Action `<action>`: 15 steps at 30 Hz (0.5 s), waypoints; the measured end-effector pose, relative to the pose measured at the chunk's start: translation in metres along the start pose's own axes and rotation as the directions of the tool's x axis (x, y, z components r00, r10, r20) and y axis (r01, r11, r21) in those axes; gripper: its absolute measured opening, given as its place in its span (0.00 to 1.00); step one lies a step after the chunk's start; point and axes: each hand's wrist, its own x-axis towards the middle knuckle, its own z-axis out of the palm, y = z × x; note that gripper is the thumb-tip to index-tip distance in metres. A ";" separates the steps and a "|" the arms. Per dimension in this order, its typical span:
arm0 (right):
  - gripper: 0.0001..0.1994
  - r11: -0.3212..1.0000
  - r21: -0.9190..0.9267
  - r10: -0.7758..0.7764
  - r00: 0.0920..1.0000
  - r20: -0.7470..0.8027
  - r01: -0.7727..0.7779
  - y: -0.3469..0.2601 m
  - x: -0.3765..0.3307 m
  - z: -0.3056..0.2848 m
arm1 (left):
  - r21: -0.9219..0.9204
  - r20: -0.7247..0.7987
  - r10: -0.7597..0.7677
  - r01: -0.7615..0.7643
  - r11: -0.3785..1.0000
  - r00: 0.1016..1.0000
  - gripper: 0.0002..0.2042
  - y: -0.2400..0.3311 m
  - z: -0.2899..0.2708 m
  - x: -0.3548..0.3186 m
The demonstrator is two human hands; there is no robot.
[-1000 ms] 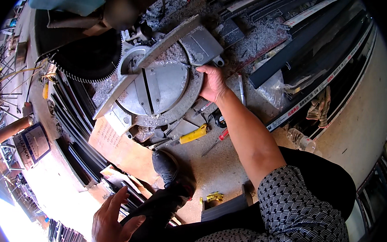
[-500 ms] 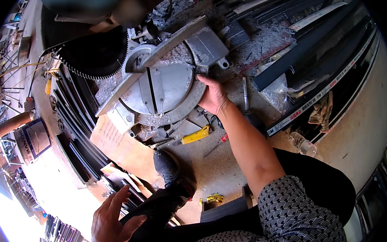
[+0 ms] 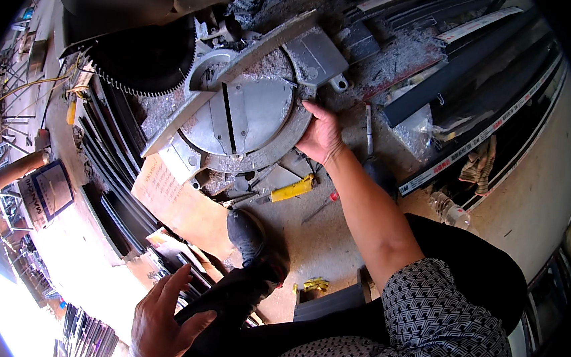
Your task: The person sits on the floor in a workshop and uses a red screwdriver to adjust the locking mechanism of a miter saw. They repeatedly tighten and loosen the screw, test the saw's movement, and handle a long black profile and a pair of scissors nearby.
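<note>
A grey metal miter saw stands ahead of me, its round turntable [image 3: 254, 112] slotted and dusted with metal shavings. My right hand [image 3: 321, 136] grips the right edge of that table, thumb on top; the other fingers are mostly hidden beneath the rim. The slanted fence [image 3: 189, 120] crosses the table. At the upper left is the big toothed saw blade [image 3: 143, 66], raised clear of the table. My left hand [image 3: 165, 323] is in the air at the lower left, fingers apart, holding nothing, above my leg and some dark strips.
Near the saw base lie a yellow-handled tool [image 3: 291, 188] and a marker [image 3: 369, 129]. Long dark profiles [image 3: 466, 92] fill the right, beside a plastic bottle [image 3: 450, 210] and a glove [image 3: 479, 168]. A cardboard sheet [image 3: 173, 193] and a white bucket [image 3: 48, 190] are on the left.
The saw and my right hand sit slightly higher and farther right in the picture. My right hand keeps its hold on the table edge; my left hand has barely shifted and stays open.
</note>
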 end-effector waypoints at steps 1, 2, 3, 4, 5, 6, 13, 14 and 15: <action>0.25 1.000 0.005 -0.006 1.000 0.008 0.006 0.000 0.001 -0.001 | 0.004 -0.002 0.002 -0.002 1.000 1.000 0.41 0.000 0.000 0.000; 0.25 1.000 0.008 -0.010 1.000 0.016 0.010 0.002 0.002 -0.001 | 0.007 -0.004 0.003 -0.003 1.000 1.000 0.41 -0.001 0.000 -0.001; 0.25 1.000 0.005 -0.019 1.000 0.006 0.019 0.003 0.002 -0.001 | 0.009 -0.007 0.004 -0.004 1.000 1.000 0.41 -0.001 0.001 -0.002; 0.25 1.000 0.001 -0.029 1.000 -0.005 0.029 0.005 0.001 -0.001 | 0.004 -0.007 -0.001 0.001 1.000 1.000 0.41 -0.001 0.001 -0.002; 0.24 0.999 -0.002 -0.040 0.999 -0.016 0.040 0.006 0.001 -0.001 | 0.000 -0.007 -0.005 0.005 1.000 1.000 0.41 -0.001 0.000 -0.002; 0.24 0.999 -0.008 -0.051 0.998 -0.029 0.051 0.006 0.001 -0.001 | -0.005 -0.007 -0.010 0.010 1.000 1.000 0.41 -0.001 0.000 -0.002; 0.22 0.995 -0.026 -0.102 0.985 -0.142 0.099 0.010 -0.004 -0.003 | 0.007 0.005 -0.014 0.014 1.000 1.000 0.41 -0.004 -0.001 -0.001; 0.22 0.995 -0.022 -0.102 0.980 -0.173 0.100 0.011 -0.006 -0.002 | 0.010 0.014 -0.032 0.032 0.999 0.999 0.41 -0.006 -0.001 -0.002; 0.22 0.991 -0.024 -0.131 0.976 -0.173 0.128 0.013 -0.007 -0.001 | 0.013 0.023 -0.050 0.050 0.999 0.998 0.41 -0.008 -0.001 -0.002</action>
